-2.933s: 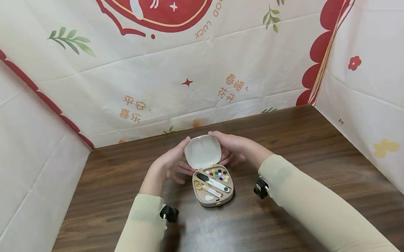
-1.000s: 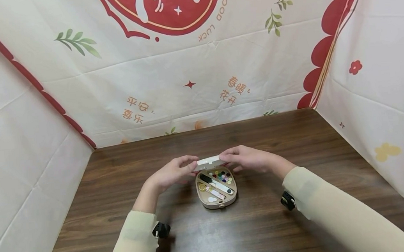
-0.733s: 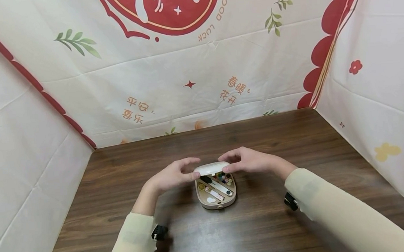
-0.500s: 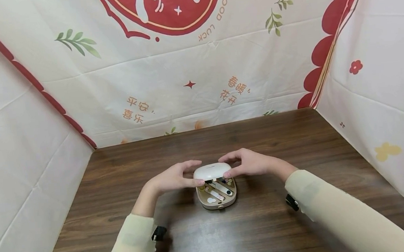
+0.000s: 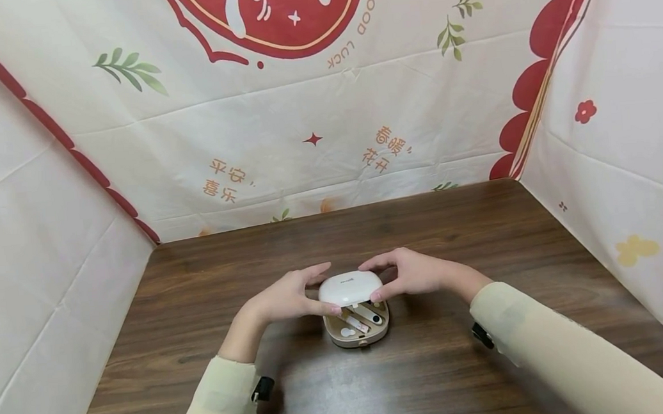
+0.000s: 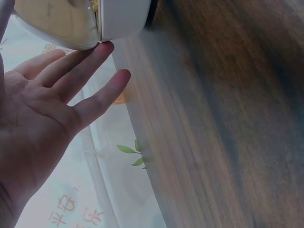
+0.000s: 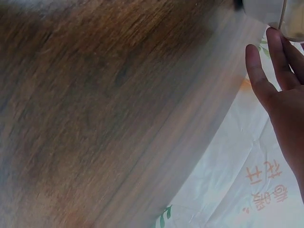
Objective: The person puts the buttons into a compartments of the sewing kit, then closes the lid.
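A small beige sewing kit box (image 5: 359, 343) rests on the table, its glossy white lid (image 5: 350, 288) tilted partway down over the rear. White-handled thread snips (image 5: 369, 314) and a pale stick-shaped piece show in the front gap; the lid hides most other contents. My left hand (image 5: 286, 297) holds the lid's left side, thumb on the front edge, fingers reaching behind. On the other side my right hand (image 5: 419, 274) holds it likewise. Both wrist views show fingertips against the box's rear edge, beside the hinge seam.
Dark wood-grain table (image 5: 199, 293) surrounds the box. A printed white cloth (image 5: 279, 121) hangs behind the table's far edge, and white cloth panels stand at left and right. A black camera (image 5: 262, 389) is strapped at the left wrist, another (image 5: 482, 335) at the right.
The lid has swung from upright, past a steep tilt, forward and down over the contents. Both thumbs have moved to its front edge, and the buttons and snips tip are now covered.
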A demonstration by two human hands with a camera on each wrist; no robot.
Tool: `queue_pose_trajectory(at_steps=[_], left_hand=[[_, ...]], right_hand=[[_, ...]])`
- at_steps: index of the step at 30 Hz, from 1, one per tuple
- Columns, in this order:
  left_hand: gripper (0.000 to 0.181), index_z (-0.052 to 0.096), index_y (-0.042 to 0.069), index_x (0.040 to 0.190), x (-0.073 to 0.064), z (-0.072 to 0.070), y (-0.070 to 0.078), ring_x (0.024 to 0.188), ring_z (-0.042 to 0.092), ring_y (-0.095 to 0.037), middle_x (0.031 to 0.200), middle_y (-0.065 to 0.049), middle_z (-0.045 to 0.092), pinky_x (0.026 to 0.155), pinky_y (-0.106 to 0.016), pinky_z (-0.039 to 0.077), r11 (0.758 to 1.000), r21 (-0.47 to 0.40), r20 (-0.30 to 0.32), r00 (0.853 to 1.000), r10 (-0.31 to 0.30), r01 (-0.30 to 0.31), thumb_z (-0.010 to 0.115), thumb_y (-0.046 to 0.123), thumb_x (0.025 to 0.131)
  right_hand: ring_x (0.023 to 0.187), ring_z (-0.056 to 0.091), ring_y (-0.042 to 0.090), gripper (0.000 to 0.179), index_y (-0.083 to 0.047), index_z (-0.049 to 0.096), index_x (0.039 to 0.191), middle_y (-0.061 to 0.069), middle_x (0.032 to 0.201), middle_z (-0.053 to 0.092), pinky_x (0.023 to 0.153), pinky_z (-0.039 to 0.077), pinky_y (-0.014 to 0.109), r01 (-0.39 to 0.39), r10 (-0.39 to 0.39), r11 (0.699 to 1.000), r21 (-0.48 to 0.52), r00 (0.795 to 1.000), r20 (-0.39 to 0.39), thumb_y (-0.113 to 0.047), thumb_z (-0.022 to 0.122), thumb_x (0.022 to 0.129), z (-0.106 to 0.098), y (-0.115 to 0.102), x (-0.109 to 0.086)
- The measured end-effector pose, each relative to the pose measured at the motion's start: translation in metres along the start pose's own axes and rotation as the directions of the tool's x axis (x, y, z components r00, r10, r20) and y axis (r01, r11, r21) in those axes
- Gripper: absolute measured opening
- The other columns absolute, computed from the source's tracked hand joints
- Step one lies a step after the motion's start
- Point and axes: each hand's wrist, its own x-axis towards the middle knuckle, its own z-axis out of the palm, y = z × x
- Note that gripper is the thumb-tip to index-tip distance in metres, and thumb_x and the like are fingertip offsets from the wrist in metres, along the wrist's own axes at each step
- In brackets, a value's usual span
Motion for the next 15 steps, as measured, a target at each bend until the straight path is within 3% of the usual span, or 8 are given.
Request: queue_pose_trajectory(at_steps=[15], left_hand=[[0.104, 0.031, 0.016, 0.154, 0.0001, 0.0055, -0.0024, 0.119, 0.061, -0.015, 0.136, -0.006, 0.059, 0.104, -0.043, 0.047, 0.999, -0.030, 0.015, 0.999, 0.041, -0.041, 0.085, 0.049, 0.071]], right_hand=[[0.110, 0.066, 0.017, 0.075, -0.022, 0.054, 0.138, -0.003, 0.130, 0.063, 0.094, 0.054, 0.041, 0.020, -0.019, 0.997, -0.076, 1.000, 0.008, -0.053, 0.080, 0.076, 0.0058, -0.0033, -0.0053]])
